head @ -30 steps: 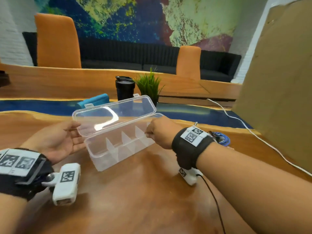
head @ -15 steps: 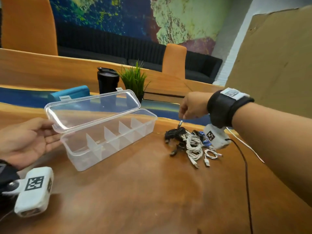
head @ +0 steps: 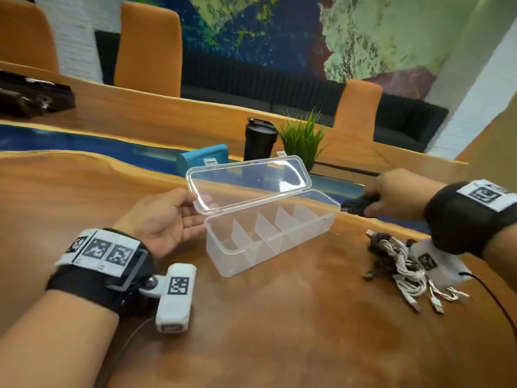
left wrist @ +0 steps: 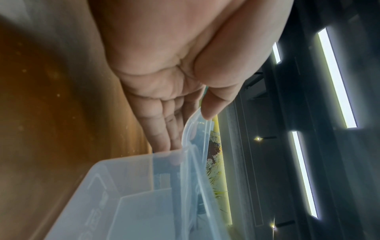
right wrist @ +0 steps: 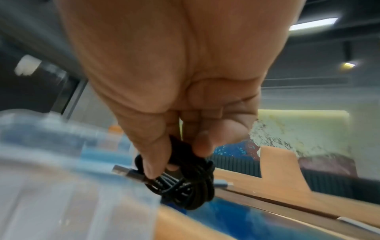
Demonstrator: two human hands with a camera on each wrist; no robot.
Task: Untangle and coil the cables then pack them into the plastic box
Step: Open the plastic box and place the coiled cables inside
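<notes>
A clear plastic box with dividers stands on the wooden table, its lid raised. My left hand is at the box's left end; in the left wrist view its thumb tip touches the lid's rim and its fingers lie straight below it. My right hand grips a coiled black cable just off the box's right end. In the right wrist view that black cable hangs from thumb and fingers, a plug sticking out. A tangle of white and black cables lies on the table under my right wrist.
Behind the box stand a black tumbler, a small green plant and a teal case. A dark bag lies far left. A thin black wire runs from my right wrist across the table.
My right hand left the box, hovered over the cable pile, and now grips a black coil near the box's right end. My left hand stays at the lid.
</notes>
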